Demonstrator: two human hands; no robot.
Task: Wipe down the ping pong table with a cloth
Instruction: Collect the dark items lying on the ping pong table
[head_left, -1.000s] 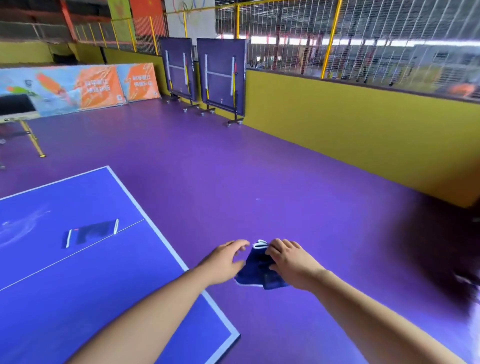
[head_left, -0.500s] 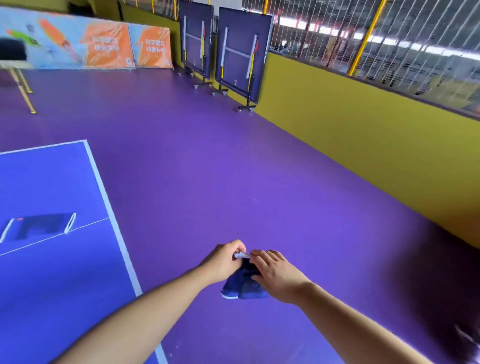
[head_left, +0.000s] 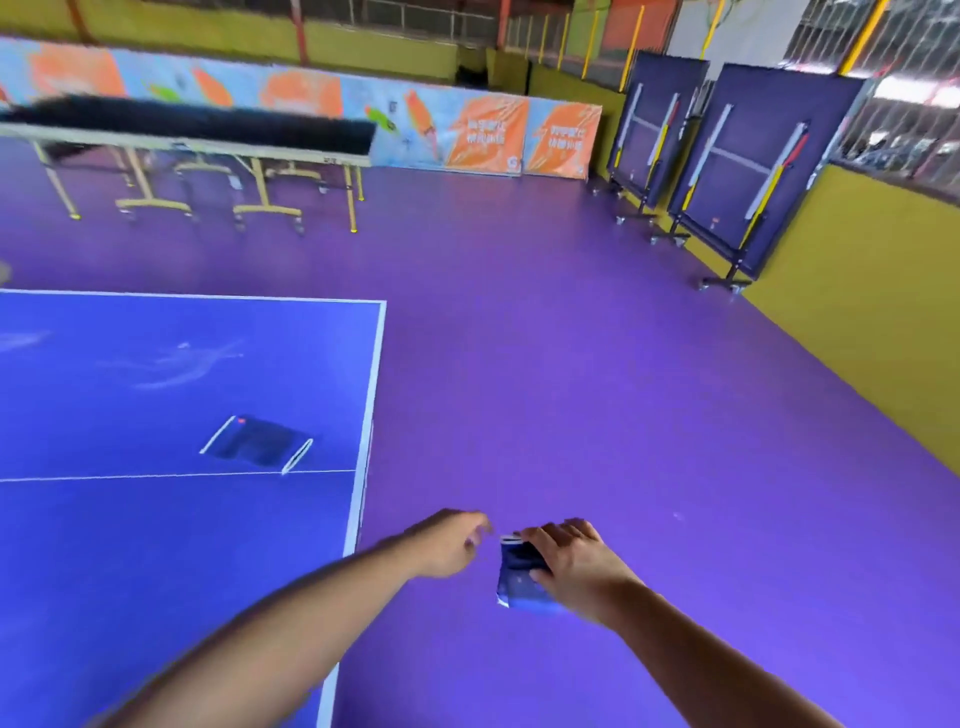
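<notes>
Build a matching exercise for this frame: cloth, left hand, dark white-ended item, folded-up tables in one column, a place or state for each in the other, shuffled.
Things:
1. cloth
2. left hand
3. dark white-ended item
4. folded-up tables

Places or states:
A. stand upright by the yellow wall
B. lies on the ping pong table, near its white centre line
C. gripped by the right hand, over the purple floor
D. holds nothing

Pairs: 1-C; 2-D; 3-B; 4-A
</notes>
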